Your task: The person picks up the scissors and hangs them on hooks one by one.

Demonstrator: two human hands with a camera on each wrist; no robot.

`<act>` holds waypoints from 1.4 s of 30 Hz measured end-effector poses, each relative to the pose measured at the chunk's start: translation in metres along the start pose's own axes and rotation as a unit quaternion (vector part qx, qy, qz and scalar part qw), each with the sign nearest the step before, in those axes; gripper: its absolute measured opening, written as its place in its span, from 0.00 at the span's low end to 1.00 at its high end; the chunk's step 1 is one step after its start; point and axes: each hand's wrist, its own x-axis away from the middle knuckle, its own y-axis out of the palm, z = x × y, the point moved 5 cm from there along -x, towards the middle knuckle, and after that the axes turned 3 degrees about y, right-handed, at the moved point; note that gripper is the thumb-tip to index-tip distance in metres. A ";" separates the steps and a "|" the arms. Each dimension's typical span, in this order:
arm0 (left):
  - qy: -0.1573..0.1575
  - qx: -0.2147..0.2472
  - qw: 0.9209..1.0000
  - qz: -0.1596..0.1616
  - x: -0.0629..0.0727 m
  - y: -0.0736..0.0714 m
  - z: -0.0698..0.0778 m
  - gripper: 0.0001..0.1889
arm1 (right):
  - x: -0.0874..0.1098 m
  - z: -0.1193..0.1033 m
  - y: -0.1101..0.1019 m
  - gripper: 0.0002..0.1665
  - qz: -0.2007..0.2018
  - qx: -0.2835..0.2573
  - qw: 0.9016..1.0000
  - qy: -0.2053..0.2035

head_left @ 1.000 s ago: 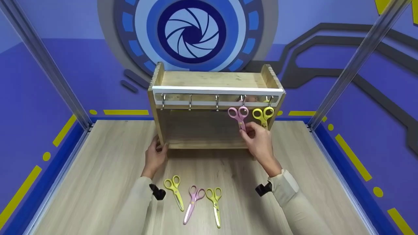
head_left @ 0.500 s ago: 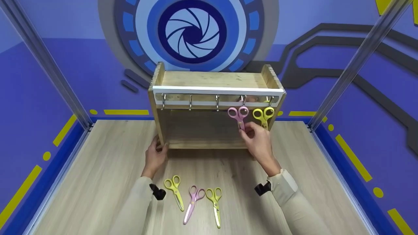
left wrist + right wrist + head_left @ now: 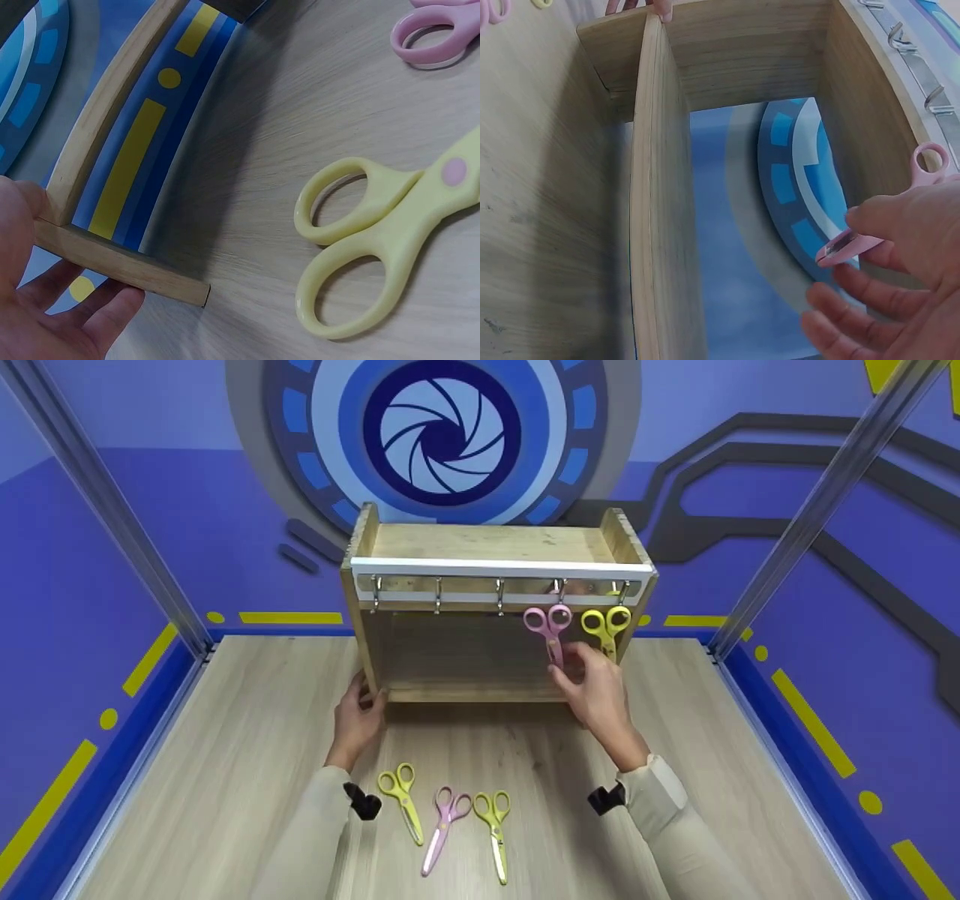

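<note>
Apparently, the right grip (image 3: 598, 690) loosely pinches the pink scissors (image 3: 553, 634) low on the blades, other fingers spread; the rings stand just above it, beside a hook (image 3: 562, 589). They should handle light, stiff, smooth; that blade end suits fingertips. The left grip (image 3: 358, 724), well apart, clasps the wooden rack's (image 3: 487, 542) lower corner.

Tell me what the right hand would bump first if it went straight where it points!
Probably the hanging pink scissors, at the tip of the right hand; depth is hard to judge.
</note>
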 end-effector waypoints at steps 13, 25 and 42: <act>-0.014 -0.006 1.000 -0.006 -0.001 0.002 -0.001 0.32 | 0.059 0.024 0.018 0.43 -0.045 0.042 0.997 0.043; -0.014 -0.003 1.000 -0.010 0.000 0.001 -0.002 0.31 | 0.123 0.030 0.069 0.43 -0.148 0.054 0.987 0.018; -0.004 -0.006 1.000 -0.012 -0.001 0.000 -0.002 0.31 | 0.182 0.012 0.110 0.38 -0.293 0.083 0.952 -0.025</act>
